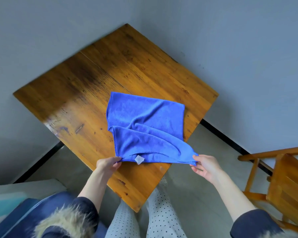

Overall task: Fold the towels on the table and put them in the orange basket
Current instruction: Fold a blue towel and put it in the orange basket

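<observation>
Hands (108, 164) (206, 166) pinching towel (144, 124), fingertips hidden

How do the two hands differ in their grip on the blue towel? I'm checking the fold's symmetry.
The left hand pinches the blue towel at its near-left corner, knuckles up; the right hand holds the near-right corner, palm turned more upward. The left sits over the table, the right beyond its edge. Both lift the same near edge.
</observation>
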